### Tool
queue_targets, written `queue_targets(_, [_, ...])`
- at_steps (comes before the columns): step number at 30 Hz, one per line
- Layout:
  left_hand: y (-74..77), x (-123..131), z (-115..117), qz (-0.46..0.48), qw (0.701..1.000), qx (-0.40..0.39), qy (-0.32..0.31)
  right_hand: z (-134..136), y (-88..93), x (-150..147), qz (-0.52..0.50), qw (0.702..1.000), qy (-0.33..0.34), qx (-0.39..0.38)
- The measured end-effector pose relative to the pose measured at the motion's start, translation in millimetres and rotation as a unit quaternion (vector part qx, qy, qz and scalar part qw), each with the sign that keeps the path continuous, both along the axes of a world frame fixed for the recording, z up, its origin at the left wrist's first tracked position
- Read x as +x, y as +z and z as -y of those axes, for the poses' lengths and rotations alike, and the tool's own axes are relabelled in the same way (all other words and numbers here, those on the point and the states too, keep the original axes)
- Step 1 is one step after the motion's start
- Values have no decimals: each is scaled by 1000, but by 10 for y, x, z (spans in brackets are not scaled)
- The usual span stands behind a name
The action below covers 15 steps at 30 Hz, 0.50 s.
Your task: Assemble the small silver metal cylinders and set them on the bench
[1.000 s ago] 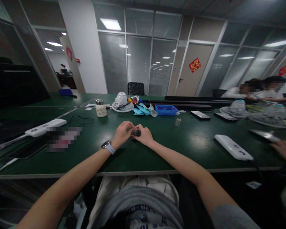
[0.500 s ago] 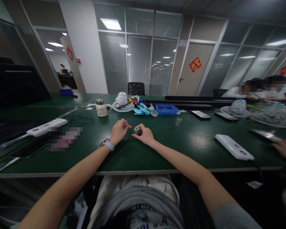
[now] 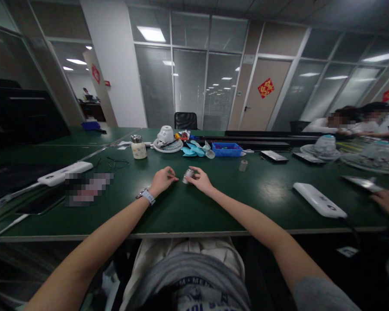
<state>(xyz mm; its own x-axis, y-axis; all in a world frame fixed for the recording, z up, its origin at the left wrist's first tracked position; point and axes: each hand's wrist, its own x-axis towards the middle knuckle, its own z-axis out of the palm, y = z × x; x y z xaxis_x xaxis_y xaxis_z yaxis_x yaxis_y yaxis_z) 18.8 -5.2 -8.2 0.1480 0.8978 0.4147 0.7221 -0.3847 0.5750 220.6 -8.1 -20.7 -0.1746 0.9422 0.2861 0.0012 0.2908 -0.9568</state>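
My right hand [image 3: 201, 180] grips a small silver metal cylinder [image 3: 187, 176] between thumb and fingers, just above the green table [image 3: 181, 211]. The cylinder leans a little. To its left, my left hand [image 3: 163, 179] has thumb and fingertips pinched together, a short gap from the cylinder; whatever lies in the pinch is too small to make out. A second silver cylinder [image 3: 243, 165] stands upright on the table to the right. Behind my hands lie light blue fan blades [image 3: 194, 149] and a white fan part [image 3: 166, 139].
A blue tray [image 3: 227, 150] sits at the back beside the blades. A cream jar [image 3: 139, 147] stands at back left. White power strips lie left [image 3: 65, 173] and right [image 3: 319, 200]. At the right edge is another person's hand [image 3: 388, 202].
The cylinder in my right hand has tipped over from nearly upright, so its side shows rather than its top. My left hand has shifted slightly down.
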Motion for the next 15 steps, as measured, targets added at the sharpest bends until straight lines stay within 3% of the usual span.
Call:
queue_targets(4, [-11,-8,-9,-12,1000,-6,1,-48,78,48,-203,967,38,-153])
queue_targets(7, [-6,-4,-6,-20,1000,-6,2,-44,151,122,-260,932,88,-237])
queue_targets(11, [4,7,12,-22,1000,-6,7,-27,201,171,-278,912,117,-278])
queue_targets(15, [11,9,28,-23,1000,-7,6,-19,171,115,-235,936,67,-254])
